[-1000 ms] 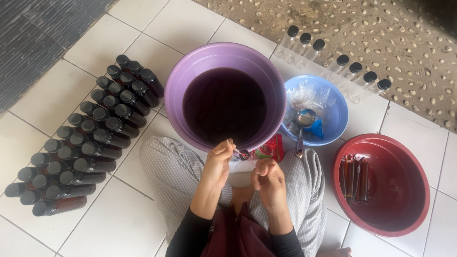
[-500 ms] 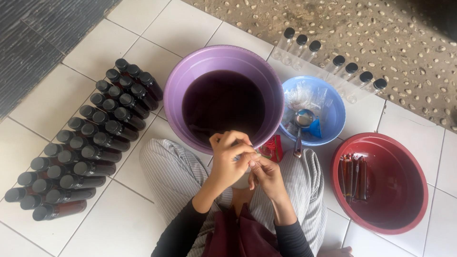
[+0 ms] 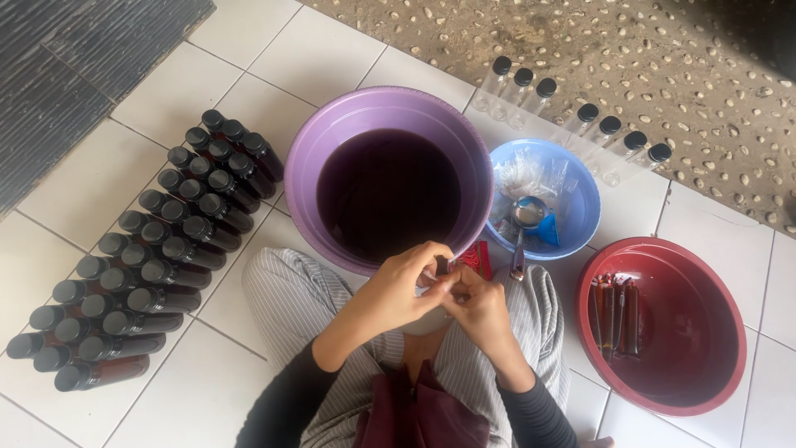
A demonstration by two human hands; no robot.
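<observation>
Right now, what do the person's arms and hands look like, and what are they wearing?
Both hands, the left hand and the right hand, are bare: no gloves, and no rings or watch that I can see. The forearms are bare too. Dark sleeves are pushed up near the elbows; the right one looks finely ribbed or striped.

Small item pinched between fingers [image 3: 431, 278] mostly hidden; kind unclear.

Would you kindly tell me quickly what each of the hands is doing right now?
Left hand: closed, pinching a small dark item at its fingertips.
Right hand: closed, fingers on the same small item; what it is cannot be told.
</observation>
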